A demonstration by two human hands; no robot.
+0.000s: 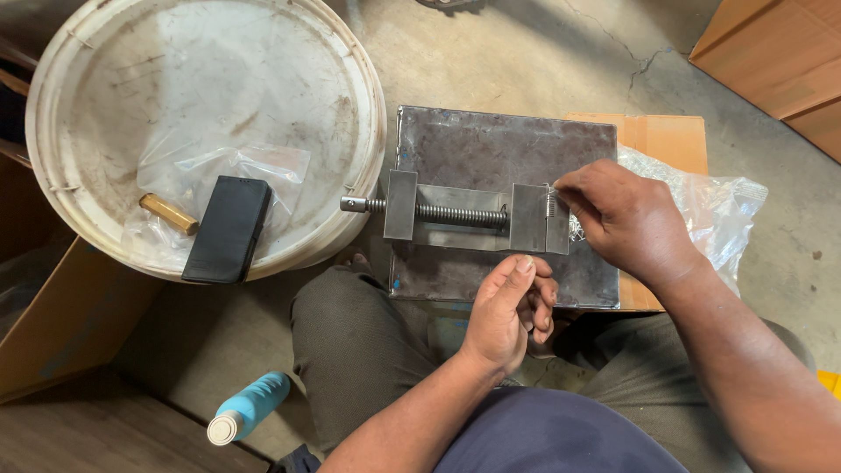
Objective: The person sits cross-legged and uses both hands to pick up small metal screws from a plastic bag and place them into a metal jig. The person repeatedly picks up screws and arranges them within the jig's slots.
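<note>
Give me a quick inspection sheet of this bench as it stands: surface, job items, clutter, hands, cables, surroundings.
Surface: dark steel plate lying on cardboard over a concrete floor.
Job's things: small metal screw vise on the plate, threaded rod exposed; a small spring at its right block.
Clutter: clear bag of small parts right of the plate.
Hands: right hand pinching at the spring; left hand loosely curled just below the vise, whether it holds anything cannot be told.
Cables: nothing seen.
Surroundings: upturned white bucket carrying a black phone, a brass piece and a plastic bag; blue bottle on the floor; cardboard boxes at both sides.
</note>
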